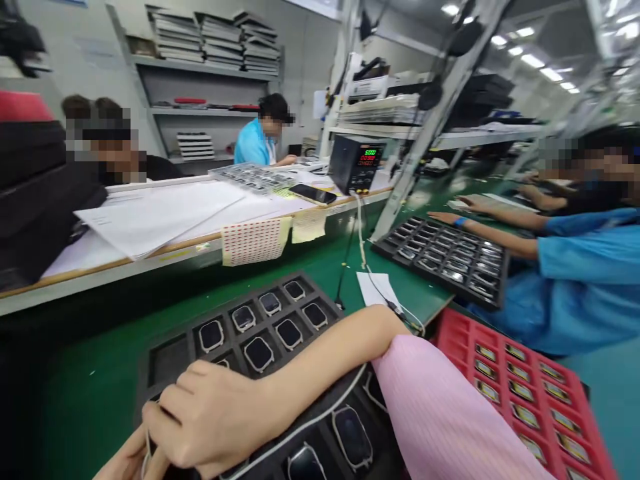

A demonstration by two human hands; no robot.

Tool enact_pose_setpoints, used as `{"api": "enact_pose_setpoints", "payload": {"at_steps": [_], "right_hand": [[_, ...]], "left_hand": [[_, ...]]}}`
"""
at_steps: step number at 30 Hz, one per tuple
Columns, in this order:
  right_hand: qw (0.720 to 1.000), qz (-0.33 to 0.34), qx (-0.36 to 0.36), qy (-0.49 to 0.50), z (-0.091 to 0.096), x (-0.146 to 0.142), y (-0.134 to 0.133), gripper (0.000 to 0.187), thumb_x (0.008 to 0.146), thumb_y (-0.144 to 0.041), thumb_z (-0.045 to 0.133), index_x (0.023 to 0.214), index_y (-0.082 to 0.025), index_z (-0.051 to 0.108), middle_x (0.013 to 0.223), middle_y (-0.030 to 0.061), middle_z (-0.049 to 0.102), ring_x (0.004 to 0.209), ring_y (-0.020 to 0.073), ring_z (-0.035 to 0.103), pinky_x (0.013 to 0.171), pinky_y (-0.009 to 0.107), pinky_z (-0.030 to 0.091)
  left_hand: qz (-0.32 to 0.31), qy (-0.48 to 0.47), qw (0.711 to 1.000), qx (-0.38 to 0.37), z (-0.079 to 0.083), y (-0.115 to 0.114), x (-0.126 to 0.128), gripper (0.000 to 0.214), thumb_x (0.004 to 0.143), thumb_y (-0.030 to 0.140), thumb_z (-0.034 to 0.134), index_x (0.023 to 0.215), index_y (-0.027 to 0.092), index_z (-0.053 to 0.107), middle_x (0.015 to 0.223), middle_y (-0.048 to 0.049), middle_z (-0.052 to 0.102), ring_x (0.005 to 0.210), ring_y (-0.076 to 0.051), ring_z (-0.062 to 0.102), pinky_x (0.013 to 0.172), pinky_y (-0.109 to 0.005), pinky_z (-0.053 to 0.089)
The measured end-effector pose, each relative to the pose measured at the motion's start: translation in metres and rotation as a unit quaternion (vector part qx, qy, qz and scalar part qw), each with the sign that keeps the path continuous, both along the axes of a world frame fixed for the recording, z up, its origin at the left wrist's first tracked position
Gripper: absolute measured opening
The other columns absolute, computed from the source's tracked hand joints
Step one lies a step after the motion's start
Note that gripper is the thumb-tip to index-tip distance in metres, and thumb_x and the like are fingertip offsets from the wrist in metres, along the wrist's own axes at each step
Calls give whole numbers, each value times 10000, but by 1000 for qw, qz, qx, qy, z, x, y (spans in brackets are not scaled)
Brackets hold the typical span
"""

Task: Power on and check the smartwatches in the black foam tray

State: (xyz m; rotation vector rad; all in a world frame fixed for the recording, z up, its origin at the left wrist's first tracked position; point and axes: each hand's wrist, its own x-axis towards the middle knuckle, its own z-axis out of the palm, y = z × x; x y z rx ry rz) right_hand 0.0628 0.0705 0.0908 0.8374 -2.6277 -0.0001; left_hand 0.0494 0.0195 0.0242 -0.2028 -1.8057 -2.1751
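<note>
My right hand (215,413) reaches across a black foam tray (170,360), its fingers curled and closed at the tray's left edge. Below it, at the bottom edge, my left hand (125,459) shows only in part, its fingers closed against the right hand's fingertips. A thin pale rim or cord shows between the two hands; what they hold is mostly hidden. Several square watches (259,353) with dark screens lie in the tray's compartments. A white cable (310,421) runs over the tray, under my right forearm, towards my hands.
A red tray (463,333) with small parts stands at right. Beyond it, a co-worker in blue (590,267) sits beside another black tray (440,257). A power supply (356,165), a phone (313,194) and papers (160,213) lie on the raised shelf ahead. Black boxes (40,193) are stacked at left.
</note>
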Motion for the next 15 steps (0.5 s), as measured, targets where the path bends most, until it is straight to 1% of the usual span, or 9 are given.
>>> {"api": "enact_pose_setpoints", "payload": {"at_steps": [2,4,6,7,9,10,12,13,15], "right_hand": [[1000,-13,-8,18,-6,4,-3,251,828,-153,423,958,-13,585,789,91,538,684,226,524,587,343,363],[999,-27,-19,18,-9,5,-4,237,841,-178,432,956,-42,589,799,79,559,685,215,531,592,338,372],[999,-32,-36,-4,-8,3,0,234,849,-225,461,971,-74,590,819,63,582,698,205,541,595,327,387],[998,-29,-50,-23,-5,0,3,238,849,-255,484,981,-90,593,835,58,594,720,203,551,601,316,398],[993,-4,-88,-73,3,-10,10,271,829,-321,554,993,-111,606,867,60,614,785,203,572,616,288,421],[987,14,-120,-107,9,-17,15,288,804,-336,601,992,-119,621,889,62,625,809,195,580,631,268,433],[968,59,-170,-176,23,-35,23,315,743,-310,687,979,-105,652,885,60,643,801,177,596,672,240,449],[958,82,-183,-206,31,-45,27,315,729,-280,708,980,-95,663,879,58,652,793,170,601,694,235,452],[938,120,-189,-264,46,-68,31,322,704,-250,734,981,-96,680,895,52,668,783,164,611,705,232,459]], "left_hand": [[6,-10,1000,-25,8,17,6,424,767,652,466,725,263,629,472,38,125,573,-225,381,691,-373,462],[-5,-29,1000,-8,11,16,5,472,797,662,390,688,263,618,491,35,114,567,-210,345,694,-362,452],[-56,-51,997,20,7,-3,-3,502,769,703,397,679,256,608,487,40,142,538,-185,327,644,-330,446],[-81,-63,994,22,5,-17,-9,495,732,714,457,682,245,609,477,47,168,511,-168,320,594,-309,434],[-144,-112,983,-23,5,-50,-18,452,652,653,633,706,204,624,454,66,243,444,-122,284,479,-260,362],[-160,-134,977,-42,7,-65,-21,432,632,595,698,719,177,632,451,72,288,420,-96,255,439,-236,306],[-285,-201,934,-75,18,-86,-24,401,697,530,700,741,139,623,463,69,370,409,-64,233,417,-205,214],[-306,-203,928,-59,24,-92,-26,407,724,529,680,773,129,621,495,59,423,418,-56,244,422,-196,205],[-320,-177,931,-16,33,-96,-32,381,696,466,736,816,127,610,643,18,536,500,-64,358,470,-184,272]]}}
